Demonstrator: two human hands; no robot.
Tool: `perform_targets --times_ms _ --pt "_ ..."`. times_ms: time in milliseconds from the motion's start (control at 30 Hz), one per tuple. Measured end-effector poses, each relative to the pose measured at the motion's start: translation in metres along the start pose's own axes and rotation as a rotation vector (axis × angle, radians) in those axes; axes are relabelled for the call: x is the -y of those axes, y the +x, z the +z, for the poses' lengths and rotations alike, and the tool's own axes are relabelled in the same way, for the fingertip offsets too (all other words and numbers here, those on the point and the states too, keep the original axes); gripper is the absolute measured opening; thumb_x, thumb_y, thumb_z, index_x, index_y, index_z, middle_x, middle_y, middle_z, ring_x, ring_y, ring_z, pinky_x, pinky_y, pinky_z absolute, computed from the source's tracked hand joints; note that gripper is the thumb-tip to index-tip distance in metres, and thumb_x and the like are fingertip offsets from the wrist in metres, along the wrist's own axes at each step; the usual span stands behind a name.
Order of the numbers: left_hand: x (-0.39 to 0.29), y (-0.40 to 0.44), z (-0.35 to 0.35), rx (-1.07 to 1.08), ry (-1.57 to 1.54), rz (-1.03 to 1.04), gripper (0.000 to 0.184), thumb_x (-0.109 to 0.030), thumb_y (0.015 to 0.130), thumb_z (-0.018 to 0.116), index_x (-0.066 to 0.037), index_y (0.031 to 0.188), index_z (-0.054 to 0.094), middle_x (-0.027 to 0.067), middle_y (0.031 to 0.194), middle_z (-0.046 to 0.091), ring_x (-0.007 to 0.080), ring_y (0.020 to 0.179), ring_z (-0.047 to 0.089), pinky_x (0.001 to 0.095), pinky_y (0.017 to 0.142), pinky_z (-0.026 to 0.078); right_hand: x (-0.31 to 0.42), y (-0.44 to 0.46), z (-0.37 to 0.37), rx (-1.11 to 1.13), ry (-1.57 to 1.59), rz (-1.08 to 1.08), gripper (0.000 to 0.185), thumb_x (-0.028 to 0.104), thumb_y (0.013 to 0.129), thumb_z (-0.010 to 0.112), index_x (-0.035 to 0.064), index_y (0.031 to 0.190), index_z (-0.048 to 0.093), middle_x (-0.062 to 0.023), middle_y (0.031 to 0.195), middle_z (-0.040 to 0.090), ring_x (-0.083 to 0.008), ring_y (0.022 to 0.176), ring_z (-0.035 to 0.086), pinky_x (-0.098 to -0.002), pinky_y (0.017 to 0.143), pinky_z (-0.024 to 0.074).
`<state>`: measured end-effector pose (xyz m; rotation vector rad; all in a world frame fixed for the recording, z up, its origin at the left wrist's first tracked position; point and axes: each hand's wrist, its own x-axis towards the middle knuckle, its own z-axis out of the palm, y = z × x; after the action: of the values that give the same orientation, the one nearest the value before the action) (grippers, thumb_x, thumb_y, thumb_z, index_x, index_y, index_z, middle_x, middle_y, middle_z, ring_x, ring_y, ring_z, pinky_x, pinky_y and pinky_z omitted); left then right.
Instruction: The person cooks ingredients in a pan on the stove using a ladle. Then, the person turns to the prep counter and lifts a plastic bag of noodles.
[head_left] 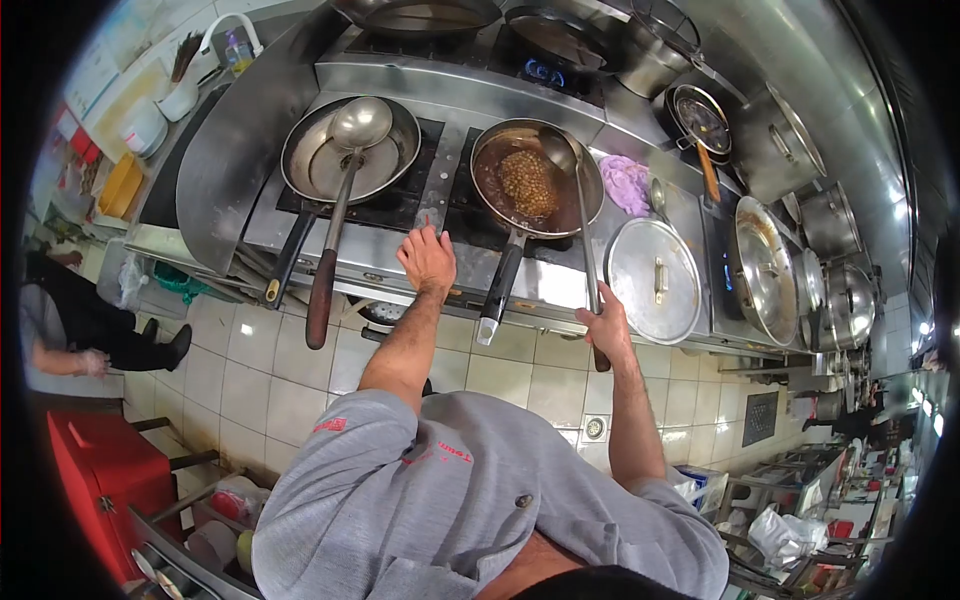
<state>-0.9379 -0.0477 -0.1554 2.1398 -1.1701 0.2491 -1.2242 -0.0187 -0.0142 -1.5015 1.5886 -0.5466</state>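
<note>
My right hand (607, 328) is closed around the long handle of a ladle (584, 215). The ladle's bowl rests in a frying pan (601, 190) of brown sauce, beside a mound of small round tan pieces that look like chickpeas (528, 185). My left hand (428, 258) lies at the stove's front, between this pan's handle and another pan, its fingers stretched forward and holding nothing visible. To its left, a second frying pan (290, 160) carries another ladle (362, 123), whose wooden-ended handle sticks out over the front edge.
A flat metal lid (655, 280), a purple cloth (625, 184) and a spoon (658, 196) lie right of the sauce pan. A burner flame (543, 72) burns at the back. Pots (780, 145) crowd the right side. Another person (75, 320) stands at far left.
</note>
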Motion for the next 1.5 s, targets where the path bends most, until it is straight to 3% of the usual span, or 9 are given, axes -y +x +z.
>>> perform_targets --times_ms 367,600,767,900,1000,1067,1133,1233,1500 --pt "0.0 0.0 0.001 0.013 0.003 -0.006 0.027 -0.032 0.087 0.056 -0.011 0.103 0.055 0.0072 0.101 0.052 0.0256 0.1 0.047 0.0433 0.088 0.033 0.01 -0.001 0.007 0.251 0.698 0.156 0.053 0.003 0.08 0.061 0.0 0.128 0.04 -0.0001 0.056 0.045 -0.0105 0.038 0.043 -0.026 0.034 0.034" --pt "-0.002 0.001 -0.001 0.021 0.014 0.002 0.027 -0.032 0.086 0.057 -0.01 0.102 0.055 0.0083 0.1 0.052 0.0265 0.1 0.048 0.0431 0.088 0.032 -0.005 -0.028 -0.013 0.269 0.437 0.102 0.064 0.004 0.076 0.065 -0.0002 0.133 0.037 -0.0009 0.053 0.049 -0.0092 0.035 0.042 -0.0239 0.033 0.0327" --pt "0.0 0.001 0.002 -0.003 0.017 0.007 0.026 -0.031 0.086 0.057 -0.011 0.102 0.055 0.0082 0.1 0.052 0.0264 0.1 0.048 0.043 0.087 0.033 -0.02 -0.023 -0.005 0.011 -0.099 -0.086 0.061 0.004 0.077 0.065 -0.0032 0.131 0.04 -0.0074 0.065 0.059 -0.016 0.047 0.054 -0.0302 0.044 0.0443" --pt "-0.001 0.0 0.001 0.009 0.018 0.008 0.026 -0.032 0.086 0.057 -0.011 0.102 0.055 0.0081 0.1 0.052 0.0264 0.1 0.048 0.0432 0.088 0.032 -0.038 -0.003 0.003 -0.139 -0.267 -0.244 0.064 0.004 0.076 0.066 -0.0031 0.133 0.037 -0.0092 0.071 0.061 -0.0185 0.053 0.057 -0.0325 0.049 0.0469" --pt "0.0 0.0 0.0 0.014 0.019 -0.007 0.026 -0.032 0.086 0.057 -0.011 0.102 0.055 0.0079 0.099 0.052 0.0262 0.1 0.048 0.0432 0.088 0.032 -0.037 0.011 0.01 -0.153 -0.181 -0.265 0.062 0.005 0.077 0.066 -0.0037 0.131 0.039 -0.0089 0.068 0.059 -0.0165 0.05 0.055 -0.0323 0.047 0.046" --pt "-0.001 0.0 0.001 0.024 0.019 -0.014 0.027 -0.032 0.086 0.057 -0.011 0.102 0.055 0.0079 0.099 0.052 0.0261 0.1 0.048 0.0431 0.089 0.032 -0.008 0.005 0.012 0.016 0.127 0.043 0.06 0.005 0.077 0.066 -0.0031 0.13 0.041 -0.0089 0.067 0.057 -0.0151 0.048 0.053 -0.0308 0.044 0.0437" --pt "-0.001 0.0 0.0 0.018 0.013 -0.014 0.026 -0.032 0.086 0.057 -0.011 0.102 0.055 0.0076 0.1 0.053 0.0259 0.101 0.047 0.043 0.089 0.032 0.004 0.011 0.012 0.076 0.196 0.049 0.056 0.005 0.079 0.063 -0.0013 0.129 0.041 -0.0057 0.062 0.052 -0.0127 0.044 0.049 -0.0286 0.041 0.0396" --pt "0.0 0.0 0.001 0.027 0.008 -0.012 0.026 -0.032 0.086 0.057 -0.011 0.102 0.055 0.0074 0.101 0.053 0.0257 0.101 0.047 0.043 0.089 0.032 0.004 0.022 0.014 0.314 0.981 0.177 0.045 0.004 0.082 0.059 0.005 0.123 0.041 -0.0003 0.059 0.042 -0.0099 0.041 0.041 -0.0273 0.038 0.0325" --pt "0.0 0.0 0.002 0.004 0.005 0.002 0.026 -0.031 0.086 0.057 -0.011 0.101 0.055 0.0072 0.1 0.053 0.0258 0.1 0.048 0.0434 0.088 0.032 -0.004 0.02 0.019 0.326 1.073 0.109 0.044 0.004 0.082 0.059 0.0071 0.123 0.042 0.001 0.059 0.042 -0.0099 0.041 0.041 -0.0271 0.037 0.0312"
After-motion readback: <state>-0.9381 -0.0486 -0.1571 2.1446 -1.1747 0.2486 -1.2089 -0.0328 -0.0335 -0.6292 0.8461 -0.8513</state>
